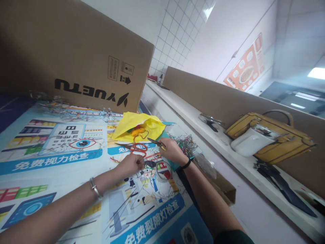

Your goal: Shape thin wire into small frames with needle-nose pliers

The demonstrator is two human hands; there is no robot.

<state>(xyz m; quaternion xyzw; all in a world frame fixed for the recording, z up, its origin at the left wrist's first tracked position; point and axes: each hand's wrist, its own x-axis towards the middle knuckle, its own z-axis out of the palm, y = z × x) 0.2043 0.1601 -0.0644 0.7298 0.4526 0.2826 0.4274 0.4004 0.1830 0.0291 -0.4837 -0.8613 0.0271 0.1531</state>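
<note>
My right hand (174,150) is wrapped round a pair of pliers (155,141) with dark, pointed jaws and some yellow on the handle. To its left, my left hand (132,165) is closed in a pinch; what its fingers hold, if anything, is too small to make out. Orange-handled scissors (138,149) lie just beyond it, dark blades pointing left. Behind them a yellow bag (138,118) lies with its mouth towards me, orange thread (138,132) spilling out. A roll of clear tape (164,170) is between my forearms.
A printed poster (63,159) covers the table. A large cardboard box (88,51) stands behind. Tangled wire pieces (187,145) lie beside my right wrist; more clear bits lie by the box. On the right, a ledge (188,110) bears a yellow handbag (274,135) and a white cup (250,141).
</note>
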